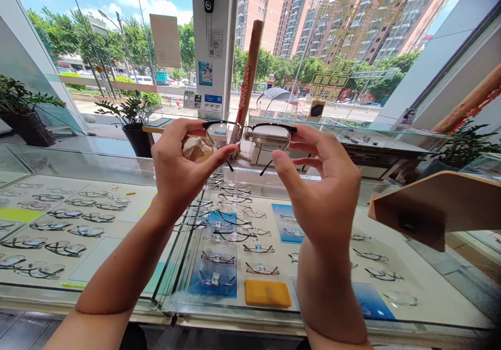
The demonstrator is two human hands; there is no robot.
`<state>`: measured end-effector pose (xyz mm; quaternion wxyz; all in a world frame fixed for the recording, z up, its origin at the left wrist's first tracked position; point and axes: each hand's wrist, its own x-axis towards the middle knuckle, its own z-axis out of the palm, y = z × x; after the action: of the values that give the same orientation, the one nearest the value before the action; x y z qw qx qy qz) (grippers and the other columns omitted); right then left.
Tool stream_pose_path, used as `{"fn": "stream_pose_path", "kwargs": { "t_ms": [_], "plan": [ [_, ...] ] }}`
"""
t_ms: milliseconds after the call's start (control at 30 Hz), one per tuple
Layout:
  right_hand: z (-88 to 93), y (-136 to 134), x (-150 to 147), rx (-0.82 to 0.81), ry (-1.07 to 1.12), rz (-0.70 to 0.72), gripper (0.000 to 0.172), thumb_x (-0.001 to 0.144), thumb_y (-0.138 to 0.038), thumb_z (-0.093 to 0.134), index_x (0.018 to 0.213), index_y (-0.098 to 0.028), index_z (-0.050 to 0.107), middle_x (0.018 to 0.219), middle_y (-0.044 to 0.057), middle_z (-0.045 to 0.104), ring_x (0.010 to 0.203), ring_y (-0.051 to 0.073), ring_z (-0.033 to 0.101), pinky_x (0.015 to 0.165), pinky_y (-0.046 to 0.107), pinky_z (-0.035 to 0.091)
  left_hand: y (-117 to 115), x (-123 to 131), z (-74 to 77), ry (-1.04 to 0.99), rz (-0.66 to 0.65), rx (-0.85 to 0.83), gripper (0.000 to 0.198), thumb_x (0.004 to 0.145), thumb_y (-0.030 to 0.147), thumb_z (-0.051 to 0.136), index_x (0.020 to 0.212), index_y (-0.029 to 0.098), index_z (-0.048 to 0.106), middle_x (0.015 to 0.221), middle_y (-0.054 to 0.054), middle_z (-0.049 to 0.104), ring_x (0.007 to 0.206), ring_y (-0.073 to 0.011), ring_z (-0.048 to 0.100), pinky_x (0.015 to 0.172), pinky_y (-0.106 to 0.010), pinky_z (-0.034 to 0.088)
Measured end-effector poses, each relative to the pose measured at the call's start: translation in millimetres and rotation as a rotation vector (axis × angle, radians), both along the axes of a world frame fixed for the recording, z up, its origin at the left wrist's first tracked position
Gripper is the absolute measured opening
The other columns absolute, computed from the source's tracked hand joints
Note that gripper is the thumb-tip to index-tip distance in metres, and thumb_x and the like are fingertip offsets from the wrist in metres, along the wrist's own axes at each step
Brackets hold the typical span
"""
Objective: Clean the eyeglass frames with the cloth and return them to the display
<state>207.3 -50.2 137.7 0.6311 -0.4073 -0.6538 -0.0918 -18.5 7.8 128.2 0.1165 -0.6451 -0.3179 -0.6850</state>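
From my end of the feed, I had 1 pair of black-rimmed glasses (pixel 261 126) raised above the glass counter (pixel 219 316), between the 2 hands. The left hand (pixel 178 154) pinched 1 outer corner between thumb and forefinger; the right hand (pixel 323 183) gripped the other, its remaining fingers loosely curled. The hands stood apart, joined only by the frame. I couldn't tell whether the thumbs touched lens or rim. The 2 temple tips showed below the lenses. I judged the step in hand to be holding the glasses up level for a look; the next move called for light, even pressure, without twisting the frame.
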Motion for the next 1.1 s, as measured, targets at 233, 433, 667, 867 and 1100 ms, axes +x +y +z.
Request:
{"fn": "stream_pose_path", "kwargs": {
  "t_ms": [233, 433, 667, 867, 1100],
  "plan": [
    [0.6, -0.1, -0.6, 0.013, 0.004, 0.005, 0.040, 0.098, -0.043, 0.075, 0.134, -0.025, 0.074, 0.123, 0.011, 0.078, 0.110, 0.029, 0.077, 0.085, 0.047, 0.070, 0.6, -0.7, -0.6, -0.001, 0.009, -0.012, 0.051, 0.078, 0.062, 0.098, 0.104, 0.027, 0.072, 0.099, -0.004, 0.076, 0.091, -0.0229, 0.073, 0.083, -0.041, 0.060],
    [0.9, -0.8, -0.4, 0.013, -0.020, 0.001, 0.040, 0.099, -0.040, 0.072, 0.136, -0.026, 0.073, 0.125, 0.011, 0.078, 0.111, 0.030, 0.077, 0.084, 0.047, 0.070, -0.4, 0.0, 0.1, 0.001, 0.008, -0.005, 0.054, 0.077, 0.064, 0.098, 0.105, 0.028, 0.071, 0.099, -0.004, 0.075, 0.091, -0.0236, 0.073, 0.082, -0.041, 0.060],
    [0.2, 0.4, 0.5, 0.005, -0.037, 0.002, 0.041, 0.099, -0.036, 0.070, 0.139, -0.026, 0.072, 0.126, 0.012, 0.077, 0.113, 0.030, 0.076, 0.084, 0.047, 0.070, -0.9, 0.1, 0.3, -0.003, 0.016, 0.003, 0.053, 0.076, 0.063, 0.099, 0.104, 0.028, 0.071, 0.099, -0.004, 0.075, 0.092, -0.0239, 0.073, 0.082, -0.042, 0.060],
    [0.3, -0.3, 0.2, 0.006, -0.027, 0.001, 0.040, 0.100, -0.039, 0.071, 0.138, -0.026, 0.072, 0.126, 0.011, 0.077, 0.113, 0.029, 0.077, 0.085, 0.046, 0.069, -1.1, 0.1, 0.0, 0.006, 0.026, 0.005, 0.054, 0.078, 0.067, 0.097, 0.104, 0.029, 0.070, 0.099, -0.004, 0.076, 0.092, -0.0233, 0.073, 0.083, -0.043, 0.061],
    [0.5, -0.5, 0.8, 0.012, -0.040, -0.018, 0.040, 0.100, -0.043, 0.070, 0.137, -0.027, 0.072, 0.123, 0.010, 0.078, 0.110, 0.028, 0.077, 0.085, 0.045, 0.070, -1.9, 0.2, 0.1, 0.006, 0.029, -0.008, 0.054, 0.079, 0.069, 0.095, 0.103, 0.029, 0.068, 0.096, -0.004, 0.074, 0.089, -0.0227, 0.071, 0.082, -0.043, 0.061]
  ]
}}
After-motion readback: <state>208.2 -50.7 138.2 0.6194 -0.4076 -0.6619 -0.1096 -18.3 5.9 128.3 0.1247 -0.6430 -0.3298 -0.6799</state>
